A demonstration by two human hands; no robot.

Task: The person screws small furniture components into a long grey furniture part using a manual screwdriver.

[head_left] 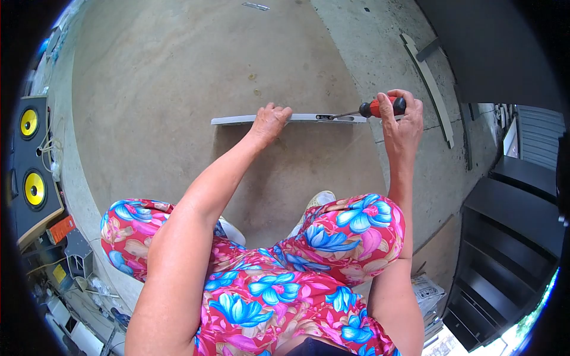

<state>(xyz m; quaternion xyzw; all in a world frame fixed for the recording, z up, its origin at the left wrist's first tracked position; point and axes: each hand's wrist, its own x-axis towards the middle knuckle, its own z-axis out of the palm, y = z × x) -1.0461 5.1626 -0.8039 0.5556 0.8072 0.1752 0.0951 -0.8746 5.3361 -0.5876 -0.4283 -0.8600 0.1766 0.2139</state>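
Note:
A long white panel (234, 120) is seen edge-on, crossing in front of my knees above the floor. My left hand (271, 123) is closed over its upper edge near the middle, with the fingers curled to the far side. In my right hand (404, 127) is a screwdriver (373, 108) with a red and black handle, held near the handle's end. Its shaft points left, and the tip meets a small dark metal fitting (324, 117) set in the panel's edge. Whether the tip sits in a screw is too small to tell.
A speaker cabinet with yellow cones (34, 187) stands at the left among cables and clutter. A pale strip (428, 89) lies on the concrete to the right. Dark shelving (504, 237) stands at the lower right, and a large dark panel (493, 47) fills the upper right.

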